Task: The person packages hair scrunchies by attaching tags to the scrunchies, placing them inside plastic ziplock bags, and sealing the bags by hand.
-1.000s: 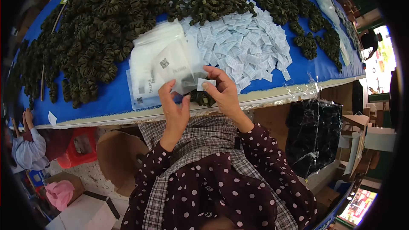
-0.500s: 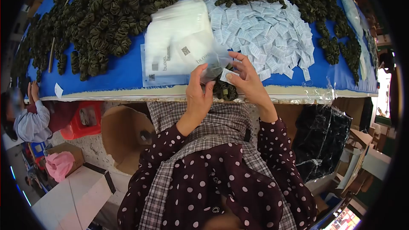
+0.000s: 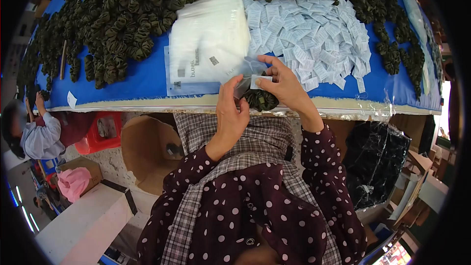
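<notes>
Reading clock directions from the middle of the view, a co-worker point(image 3: 41, 132) in a light sleeve is sitting at nine o'clock, hands resting at the table's edge. A white tag point(image 3: 72, 99) is lying near there on the blue cloth point(image 3: 149, 81). Pink fabric point(image 3: 74, 182) is spilling from a box at eight, and a red stool point(image 3: 100, 135) is standing nearer nine. A large heap of dark green scrunchies point(image 3: 122, 29) is covering the table from ten to eleven. A stack of plastic bags point(image 3: 208, 29) is lying between eleven and twelve.

Near the centre, the left hand point(image 3: 230, 113) is curving, thumb and index finger parted, fingertips meeting the clear film point(image 3: 251, 64); whether they are pinching it, I cannot tell. One scrunchie point(image 3: 262, 100) is sitting between the hands at the table edge, partly hidden. Just above it, the right hand point(image 3: 288, 88) is gripping a white packet point(image 3: 254, 80) under its thumb, index finger reaching toward eleven.

A pile of small printed packets point(image 3: 314, 39) is spreading between one and two; more scrunchies point(image 3: 392, 59) are trailing at two. A black wrapped bundle point(image 3: 378, 162) is standing below the table, between three and four.
</notes>
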`<control>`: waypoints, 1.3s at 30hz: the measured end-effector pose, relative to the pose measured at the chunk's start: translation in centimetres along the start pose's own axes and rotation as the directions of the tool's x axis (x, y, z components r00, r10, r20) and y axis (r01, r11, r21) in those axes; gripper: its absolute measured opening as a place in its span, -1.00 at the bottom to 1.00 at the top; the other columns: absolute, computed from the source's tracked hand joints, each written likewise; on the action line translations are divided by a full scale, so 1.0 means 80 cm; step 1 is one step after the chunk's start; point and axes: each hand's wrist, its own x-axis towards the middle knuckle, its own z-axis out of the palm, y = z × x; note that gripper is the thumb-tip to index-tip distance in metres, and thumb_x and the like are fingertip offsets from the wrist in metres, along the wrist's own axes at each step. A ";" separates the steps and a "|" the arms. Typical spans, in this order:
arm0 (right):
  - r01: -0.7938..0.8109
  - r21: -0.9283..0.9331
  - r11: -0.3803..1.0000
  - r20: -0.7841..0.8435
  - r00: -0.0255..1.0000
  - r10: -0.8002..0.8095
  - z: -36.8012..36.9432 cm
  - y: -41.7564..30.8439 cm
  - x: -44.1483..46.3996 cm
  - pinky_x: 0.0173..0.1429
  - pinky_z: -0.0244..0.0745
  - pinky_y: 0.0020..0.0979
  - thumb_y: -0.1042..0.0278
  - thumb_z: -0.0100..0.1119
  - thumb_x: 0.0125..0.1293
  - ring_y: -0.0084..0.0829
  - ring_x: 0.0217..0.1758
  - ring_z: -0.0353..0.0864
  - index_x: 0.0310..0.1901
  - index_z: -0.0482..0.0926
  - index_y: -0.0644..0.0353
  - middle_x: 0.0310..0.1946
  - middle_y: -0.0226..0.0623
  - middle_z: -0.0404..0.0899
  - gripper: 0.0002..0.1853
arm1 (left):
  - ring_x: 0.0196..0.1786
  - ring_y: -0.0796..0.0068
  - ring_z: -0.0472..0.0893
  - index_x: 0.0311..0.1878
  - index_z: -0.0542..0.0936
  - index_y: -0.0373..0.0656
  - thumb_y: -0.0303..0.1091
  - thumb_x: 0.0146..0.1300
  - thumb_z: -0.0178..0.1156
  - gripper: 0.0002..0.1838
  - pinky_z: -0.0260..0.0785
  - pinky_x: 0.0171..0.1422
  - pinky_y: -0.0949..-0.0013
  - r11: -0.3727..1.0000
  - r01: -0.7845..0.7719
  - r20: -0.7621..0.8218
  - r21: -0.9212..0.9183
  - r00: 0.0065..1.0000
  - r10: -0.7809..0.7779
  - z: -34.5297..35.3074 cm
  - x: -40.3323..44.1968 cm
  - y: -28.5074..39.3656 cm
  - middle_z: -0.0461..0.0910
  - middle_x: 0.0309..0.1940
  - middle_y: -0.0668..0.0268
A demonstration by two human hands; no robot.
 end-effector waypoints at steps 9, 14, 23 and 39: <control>0.095 0.211 0.973 -0.266 0.963 -0.036 0.012 0.017 -0.015 -0.08 0.40 -0.63 0.55 0.32 0.25 -0.58 -0.21 0.47 0.33 0.51 0.17 -0.11 -0.33 0.55 -0.43 | -0.38 0.40 0.46 0.25 0.45 -0.20 -0.67 0.20 0.17 -0.49 0.32 -0.34 0.39 0.951 0.307 0.090 0.030 0.947 -0.309 -0.007 0.008 0.024 0.54 -0.20 0.26; 0.102 0.192 0.976 -0.310 0.950 -0.039 0.011 0.019 -0.019 -0.04 0.43 -0.62 0.58 0.32 0.25 -0.57 -0.17 0.51 0.34 0.51 0.18 -0.10 -0.32 0.56 -0.42 | -0.34 0.25 0.50 0.11 0.47 -0.22 -0.62 0.23 0.21 -0.63 0.35 -0.31 0.31 0.953 0.109 0.082 0.284 0.987 -0.137 -0.003 0.018 0.013 0.47 -0.25 0.22; 0.145 0.234 0.961 -0.339 0.939 -0.058 0.023 0.020 -0.014 -0.05 0.45 -0.61 0.56 0.33 0.27 -0.56 -0.17 0.51 0.29 0.52 0.25 -0.12 -0.31 0.55 -0.47 | -0.42 0.27 0.43 -0.10 0.51 -0.23 -0.68 0.20 0.17 -0.78 0.34 -0.31 0.26 0.976 -0.137 -0.045 0.168 0.988 0.147 0.011 0.020 0.012 0.44 -0.30 0.22; 0.139 0.218 0.966 -0.380 0.924 -0.047 0.021 0.016 -0.002 -0.02 0.48 -0.58 0.42 0.41 0.31 -0.53 -0.16 0.54 0.20 0.55 0.33 -0.16 -0.24 0.61 -0.54 | -0.35 0.23 0.45 -0.07 0.49 -0.25 -0.75 0.16 0.10 -0.71 0.37 -0.26 0.23 0.987 -0.163 -0.069 -0.011 0.984 0.162 0.024 0.022 0.021 0.46 -0.25 0.17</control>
